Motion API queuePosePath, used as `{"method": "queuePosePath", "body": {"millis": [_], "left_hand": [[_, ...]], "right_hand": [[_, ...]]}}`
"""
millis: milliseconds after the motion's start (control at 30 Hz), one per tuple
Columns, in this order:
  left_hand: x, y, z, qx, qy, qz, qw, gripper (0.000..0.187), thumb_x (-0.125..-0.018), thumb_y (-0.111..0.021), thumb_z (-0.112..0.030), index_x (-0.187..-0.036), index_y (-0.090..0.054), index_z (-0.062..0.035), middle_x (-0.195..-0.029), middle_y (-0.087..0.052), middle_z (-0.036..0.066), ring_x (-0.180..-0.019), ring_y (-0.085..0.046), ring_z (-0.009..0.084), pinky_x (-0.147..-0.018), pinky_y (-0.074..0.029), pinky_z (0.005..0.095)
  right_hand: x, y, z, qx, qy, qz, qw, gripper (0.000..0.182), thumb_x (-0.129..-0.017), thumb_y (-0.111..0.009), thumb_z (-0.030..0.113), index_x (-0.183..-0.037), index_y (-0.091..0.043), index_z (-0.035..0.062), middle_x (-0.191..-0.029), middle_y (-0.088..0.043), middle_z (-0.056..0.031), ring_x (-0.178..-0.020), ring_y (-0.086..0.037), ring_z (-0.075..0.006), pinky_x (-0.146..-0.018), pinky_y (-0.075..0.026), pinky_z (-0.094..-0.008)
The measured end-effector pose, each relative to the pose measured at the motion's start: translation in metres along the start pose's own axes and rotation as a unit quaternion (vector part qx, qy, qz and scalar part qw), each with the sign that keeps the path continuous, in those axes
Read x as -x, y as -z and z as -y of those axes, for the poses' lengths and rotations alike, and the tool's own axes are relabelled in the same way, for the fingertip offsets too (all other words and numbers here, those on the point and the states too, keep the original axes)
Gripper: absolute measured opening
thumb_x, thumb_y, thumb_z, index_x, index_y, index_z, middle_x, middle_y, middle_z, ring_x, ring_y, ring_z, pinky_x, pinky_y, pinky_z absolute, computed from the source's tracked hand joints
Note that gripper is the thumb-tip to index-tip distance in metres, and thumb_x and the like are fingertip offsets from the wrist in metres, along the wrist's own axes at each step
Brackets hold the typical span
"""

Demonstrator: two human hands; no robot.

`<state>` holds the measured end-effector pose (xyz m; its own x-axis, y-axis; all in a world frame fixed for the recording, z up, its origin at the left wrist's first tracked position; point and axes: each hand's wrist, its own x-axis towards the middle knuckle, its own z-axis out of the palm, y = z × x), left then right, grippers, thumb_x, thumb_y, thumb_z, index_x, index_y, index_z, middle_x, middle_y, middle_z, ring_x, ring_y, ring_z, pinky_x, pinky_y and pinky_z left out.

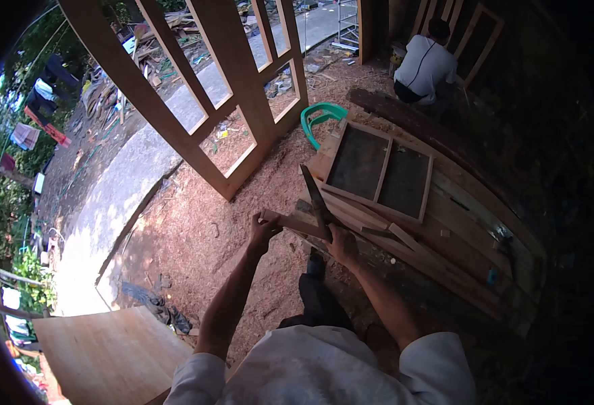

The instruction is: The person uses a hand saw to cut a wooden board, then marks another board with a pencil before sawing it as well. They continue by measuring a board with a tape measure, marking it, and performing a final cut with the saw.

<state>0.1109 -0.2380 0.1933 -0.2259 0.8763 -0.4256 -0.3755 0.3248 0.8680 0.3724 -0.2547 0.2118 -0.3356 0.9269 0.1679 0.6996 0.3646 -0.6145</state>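
Closed around the end of a short wooden strip [295,224] is my left hand [263,233], out in front of my body. My right hand [342,246] grips a handsaw [316,199] at its lower end. Its dark blade points up and away, crossing the far end of the strip in this view. Both hands are beside the near left corner of a low stack of boards [472,233]. On that stack lies a wooden frame [376,200] with two dark panels, beyond my right hand. Loose wooden sticks [415,246] lie nearer to it.
A tall wooden door frame [253,101] stands upright ahead on the left. Wood shavings [202,223] cover the ground. A green plastic object [320,116] sits behind the stack. Farther back, a person [426,67] crouches. A plywood sheet [111,351] is at lower left.
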Motion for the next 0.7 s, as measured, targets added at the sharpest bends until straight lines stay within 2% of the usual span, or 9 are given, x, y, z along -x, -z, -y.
{"method": "queuePosePath", "body": {"millis": [100,167,200,233,267,367,400,433,700], "left_hand": [[-0.056,0.021,0.009,-0.058,0.033,0.037,0.997,0.082,-0.078,-0.077,-0.015,-0.134,-0.018,-0.0044,-0.105,-0.057,0.018,-0.085,-0.065,0.0231,-0.073,-0.057,0.0351],[-0.082,0.019,0.009,-0.158,0.044,-0.006,0.987,0.078,-0.075,-0.078,-0.015,-0.133,-0.026,-0.0075,-0.114,-0.053,0.020,-0.098,-0.061,0.0284,-0.081,-0.053,0.0402],[-0.088,0.015,0.013,-0.319,-0.052,-0.054,0.945,0.074,-0.075,-0.078,-0.015,-0.131,-0.031,-0.0080,-0.115,-0.053,0.019,-0.102,-0.058,0.0303,-0.084,-0.050,0.0414],[-0.091,0.010,0.016,-0.470,-0.148,-0.092,0.865,0.070,-0.074,-0.077,-0.014,-0.129,-0.036,-0.0086,-0.117,-0.052,0.018,-0.105,-0.055,0.0322,-0.086,-0.048,0.0426],[-0.093,0.007,0.017,-0.602,-0.241,-0.117,0.752,0.066,-0.073,-0.077,-0.013,-0.128,-0.040,-0.0092,-0.118,-0.052,0.017,-0.109,-0.052,0.0341,-0.089,-0.045,0.0438],[-0.106,0.001,0.011,-0.648,-0.311,0.155,0.678,0.057,-0.072,-0.074,-0.011,-0.123,-0.050,-0.0106,-0.122,-0.050,0.013,-0.118,-0.044,0.0346,-0.096,-0.038,0.0445],[-0.113,-0.001,0.013,-0.644,-0.318,0.217,0.662,0.053,-0.074,-0.071,-0.010,-0.124,-0.052,-0.0109,-0.124,-0.050,0.011,-0.119,-0.046,0.0307,-0.097,-0.039,0.0435],[-0.122,-0.003,0.018,-0.643,-0.315,0.244,0.654,0.052,-0.075,-0.070,-0.010,-0.123,-0.052,-0.0109,-0.125,-0.050,0.012,-0.119,-0.046,0.0307,-0.097,-0.039,0.0432],[-0.187,-0.010,0.064,-0.640,-0.346,0.364,0.582,0.046,-0.079,-0.065,-0.015,-0.124,-0.054,-0.0121,-0.125,-0.052,0.012,-0.121,-0.046,0.0310,-0.099,-0.038,0.0425]], "right_hand": [[-0.039,-0.030,-0.023,-0.008,-0.007,-0.001,1.000,0.041,-0.073,-0.075,0.011,-0.108,-0.056,0.0001,-0.091,-0.063,-0.0221,-0.088,-0.062,-0.0389,-0.074,-0.050,-0.0459],[-0.048,-0.053,-0.040,0.006,-0.006,-0.016,1.000,0.041,-0.072,-0.075,0.010,-0.108,-0.056,0.0009,-0.092,-0.063,-0.0215,-0.089,-0.062,-0.0380,-0.076,-0.050,-0.0450],[-0.052,-0.061,-0.045,-0.015,-0.026,-0.012,0.999,0.040,-0.071,-0.074,0.007,-0.107,-0.058,0.0014,-0.093,-0.063,-0.0207,-0.090,-0.062,-0.0372,-0.079,-0.050,-0.0439],[-0.057,-0.070,-0.052,-0.019,-0.023,-0.019,0.999,0.040,-0.071,-0.074,0.007,-0.107,-0.058,0.0013,-0.093,-0.063,-0.0206,-0.090,-0.062,-0.0369,-0.079,-0.050,-0.0438],[-0.059,-0.079,-0.060,-0.021,-0.023,-0.025,0.999,0.040,-0.070,-0.074,0.006,-0.107,-0.058,0.0013,-0.093,-0.064,-0.0205,-0.090,-0.062,-0.0367,-0.079,-0.050,-0.0438],[-0.070,-0.094,-0.071,-0.041,-0.041,-0.039,0.998,0.036,-0.071,-0.066,0.001,-0.106,-0.059,-0.0001,-0.093,-0.064,-0.0202,-0.089,-0.063,-0.0360,-0.078,-0.050,-0.0436],[-0.076,-0.100,-0.073,-0.049,-0.046,-0.053,0.996,0.032,-0.074,-0.061,0.000,-0.106,-0.058,-0.0010,-0.092,-0.064,-0.0205,-0.088,-0.063,-0.0365,-0.077,-0.050,-0.0437],[-0.077,-0.107,-0.075,-0.055,-0.051,-0.067,0.995,0.029,-0.076,-0.056,-0.001,-0.105,-0.058,-0.0020,-0.091,-0.064,-0.0208,-0.087,-0.062,-0.0370,-0.076,-0.050,-0.0438],[-0.093,-0.154,-0.089,-0.022,-0.065,-0.081,0.994,0.021,-0.084,-0.050,0.003,-0.104,-0.059,0.0009,-0.093,-0.063,-0.0188,-0.089,-0.062,-0.0345,-0.080,-0.049,-0.0429]]}}
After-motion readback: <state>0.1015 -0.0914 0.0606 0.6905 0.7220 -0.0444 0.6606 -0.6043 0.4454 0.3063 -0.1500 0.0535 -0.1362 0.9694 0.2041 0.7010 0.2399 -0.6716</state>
